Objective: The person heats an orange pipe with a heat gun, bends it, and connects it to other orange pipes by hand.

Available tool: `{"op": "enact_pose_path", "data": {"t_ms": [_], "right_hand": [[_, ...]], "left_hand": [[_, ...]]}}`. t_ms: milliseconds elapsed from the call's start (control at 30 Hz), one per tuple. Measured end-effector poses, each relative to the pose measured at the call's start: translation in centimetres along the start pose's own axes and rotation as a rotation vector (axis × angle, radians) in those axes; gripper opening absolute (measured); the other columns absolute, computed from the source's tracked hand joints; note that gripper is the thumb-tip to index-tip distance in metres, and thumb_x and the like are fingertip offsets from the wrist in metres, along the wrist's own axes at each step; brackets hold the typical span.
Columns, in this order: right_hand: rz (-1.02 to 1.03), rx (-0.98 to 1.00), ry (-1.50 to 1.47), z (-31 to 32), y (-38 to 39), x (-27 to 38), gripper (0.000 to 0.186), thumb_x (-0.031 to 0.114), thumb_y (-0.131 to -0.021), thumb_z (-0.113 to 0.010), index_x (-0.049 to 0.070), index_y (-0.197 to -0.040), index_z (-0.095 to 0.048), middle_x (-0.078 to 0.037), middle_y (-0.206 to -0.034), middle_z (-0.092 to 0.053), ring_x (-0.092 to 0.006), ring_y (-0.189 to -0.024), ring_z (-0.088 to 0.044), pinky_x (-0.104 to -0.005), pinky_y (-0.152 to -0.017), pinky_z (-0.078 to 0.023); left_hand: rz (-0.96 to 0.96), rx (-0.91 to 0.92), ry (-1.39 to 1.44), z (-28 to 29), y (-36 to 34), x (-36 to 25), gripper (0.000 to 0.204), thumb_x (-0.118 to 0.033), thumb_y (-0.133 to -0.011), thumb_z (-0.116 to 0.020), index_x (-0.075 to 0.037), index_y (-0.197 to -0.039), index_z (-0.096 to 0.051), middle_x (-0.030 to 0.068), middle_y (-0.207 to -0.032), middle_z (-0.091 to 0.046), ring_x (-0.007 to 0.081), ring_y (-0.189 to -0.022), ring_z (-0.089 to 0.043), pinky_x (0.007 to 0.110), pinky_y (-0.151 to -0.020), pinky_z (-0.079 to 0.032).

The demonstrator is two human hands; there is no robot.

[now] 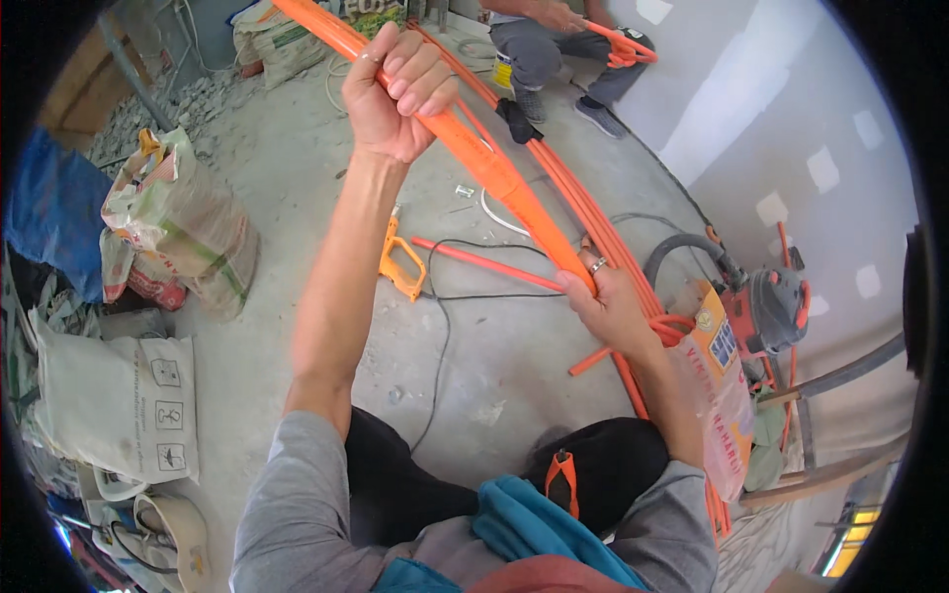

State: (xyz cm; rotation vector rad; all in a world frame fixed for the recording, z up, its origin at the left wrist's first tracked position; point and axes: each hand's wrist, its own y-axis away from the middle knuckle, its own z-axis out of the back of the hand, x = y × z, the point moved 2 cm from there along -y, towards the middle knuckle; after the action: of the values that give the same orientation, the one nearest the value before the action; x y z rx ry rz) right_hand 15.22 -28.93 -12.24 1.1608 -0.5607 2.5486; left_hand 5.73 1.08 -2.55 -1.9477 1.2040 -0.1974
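A long orange pipe runs slantwise in front of me, from the upper left down to the right. My left hand is wrapped around its upper part, arm stretched out. Near the pipe's lower end, my right hand grips it with the thumb along the side. On the floor below lie a yellow-handled saw, a thinner orange-red pipe and a black cable. An orange-handled tool rests at my right thigh.
A bundle of long orange pipes lies along the right. Another person crouches at the far end, holding orange pieces. A red and black vacuum stands by the wall, near a printed plastic sack. Filled sacks and a bucket line the left.
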Motion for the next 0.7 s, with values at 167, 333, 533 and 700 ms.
{"op": "enact_pose_path", "data": {"t_ms": [167, 333, 533, 700], "right_hand": [[-0.020, 0.017, 0.021, -0.1, -0.1, -0.7, 0.033, 0.033, -0.100, -0.067, 0.000, -0.102, -0.061, -0.008, -0.058, -0.046, -0.0157, -0.050, -0.047, -0.0340, -0.050, -0.039], [0.000, -0.065, 0.098, 0.0, 0.0, -1.0, 0.033, 0.032, -0.100, -0.067, 0.000, -0.101, -0.060, -0.012, -0.059, -0.052, -0.0207, -0.050, -0.053, -0.0354, -0.051, -0.042], [0.088, -0.199, 0.401, 0.4, 0.1, -0.5, 0.035, 0.032, -0.098, -0.068, -0.002, -0.098, -0.059, -0.020, -0.063, -0.058, -0.0410, -0.059, -0.062, -0.0451, -0.054, -0.046], [0.016, -0.211, 0.448, -0.1, -0.1, 1.2, 0.034, 0.030, -0.097, -0.070, -0.002, -0.096, -0.059, -0.022, -0.069, -0.059, -0.0421, -0.064, -0.063, -0.0445, -0.057, -0.049]], "left_hand": [[0.043, 0.078, 0.017, 1.3, 0.1, -0.5, 0.043, -0.025, -0.108, -0.039, -0.016, -0.066, -0.039, -0.0057, -0.051, -0.033, 0.0096, -0.039, -0.031, 0.027, -0.043, -0.034], [0.013, -0.096, -0.112, 1.2, -0.6, 0.7, 0.041, -0.021, -0.106, -0.040, -0.018, -0.066, -0.037, -0.0071, -0.050, -0.028, 0.0083, -0.038, -0.026, 0.027, -0.039, -0.029], [-0.096, -0.584, -0.327, 0.6, -0.5, 1.5, 0.040, -0.017, -0.103, -0.047, -0.019, -0.066, -0.033, -0.0079, -0.052, -0.023, 0.0079, -0.039, -0.021, 0.027, -0.039, -0.024], [-0.136, -0.763, -0.358, 1.1, -0.4, 1.0, 0.039, -0.019, -0.102, -0.052, -0.018, -0.067, -0.033, -0.0074, -0.055, -0.025, 0.0083, -0.043, -0.024, 0.027, -0.043, -0.026]]}}
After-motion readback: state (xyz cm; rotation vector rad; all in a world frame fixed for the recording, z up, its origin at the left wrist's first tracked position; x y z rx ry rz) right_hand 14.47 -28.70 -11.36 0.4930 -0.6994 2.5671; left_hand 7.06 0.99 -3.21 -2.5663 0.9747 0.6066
